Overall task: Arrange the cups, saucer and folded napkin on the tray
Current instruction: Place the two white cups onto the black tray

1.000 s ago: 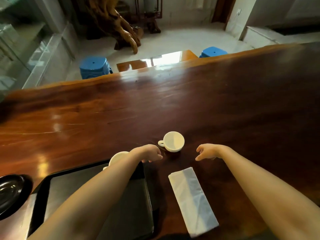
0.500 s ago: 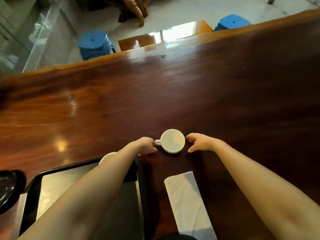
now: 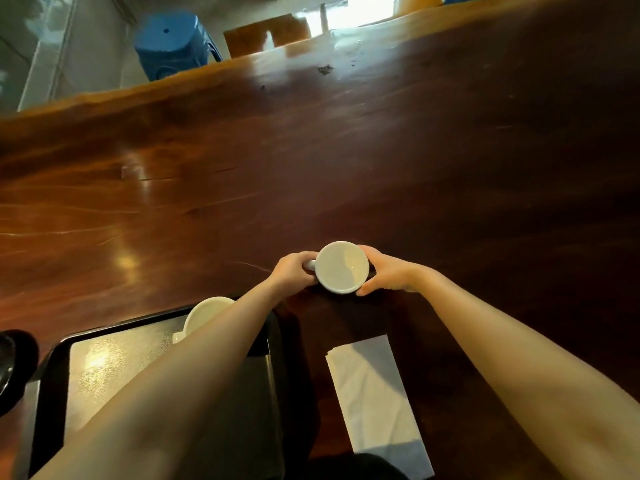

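A white cup (image 3: 341,266) stands upright on the dark wooden table (image 3: 311,161), beyond the tray. My left hand (image 3: 294,270) grips its handle on the left side, and my right hand (image 3: 386,271) cups its right wall. A second white cup (image 3: 207,311) sits at the far edge of the black tray (image 3: 114,362), partly hidden behind my left forearm. The folded white napkin (image 3: 375,393) lies flat on the table to the right of the tray, between my arms.
A black round dish (image 3: 14,365) lies at the left edge, beside the tray. Beyond the table's far edge stand a blue stool (image 3: 173,43) and a low wooden table (image 3: 266,34).
Both hands have moved forward and closed onto the white cup from either side. The camera has tilted further down toward the table.
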A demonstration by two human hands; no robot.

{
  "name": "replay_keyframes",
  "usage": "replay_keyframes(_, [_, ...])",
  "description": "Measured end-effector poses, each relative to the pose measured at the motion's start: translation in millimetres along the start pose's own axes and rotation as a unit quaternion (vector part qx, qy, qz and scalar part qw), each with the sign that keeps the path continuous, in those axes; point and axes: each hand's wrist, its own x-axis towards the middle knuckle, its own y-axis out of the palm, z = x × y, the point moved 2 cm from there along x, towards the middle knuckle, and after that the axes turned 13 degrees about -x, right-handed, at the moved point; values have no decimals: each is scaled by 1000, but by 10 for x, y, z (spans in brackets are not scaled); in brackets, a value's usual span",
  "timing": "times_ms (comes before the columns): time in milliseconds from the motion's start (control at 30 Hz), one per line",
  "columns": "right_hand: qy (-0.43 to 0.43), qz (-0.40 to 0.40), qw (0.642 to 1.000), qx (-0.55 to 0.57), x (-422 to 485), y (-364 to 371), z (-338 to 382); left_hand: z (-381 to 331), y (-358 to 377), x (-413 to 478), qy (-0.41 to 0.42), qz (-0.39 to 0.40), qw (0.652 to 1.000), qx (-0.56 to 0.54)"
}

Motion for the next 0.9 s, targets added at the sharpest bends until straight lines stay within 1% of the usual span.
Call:
replay_keyframes(100, [-10,-17,999,27,-14,12,20,19,14,-18,0,-18,998,-55])
replay_keyframes(233, [-24,-23,997,65,-97,2,100,29,-47,-105,-18,-16,993,-114])
replay_keyframes(367, [-63,-40,994,82,-223,3,247,3,-184,-312,7,-24,986,-164])
replay_keyframes(633, [-145,-62,986,53,-505,112,809,-52,-616,-871,65,-73,975,-200])
replay_keyframes(767, [-181,-87,979,23,-666,263,1180,-5,-908,-1269,76,-76,969,-221])
replay_keyframes(833, [-195,-88,977,10,-718,381,1376,44,-1049,-1498,83,-75,968,-225])
replay_keyframes(900, [-205,-85,975,4,-734,530,1566,141,-1193,-1685,84,-93,966,-227])
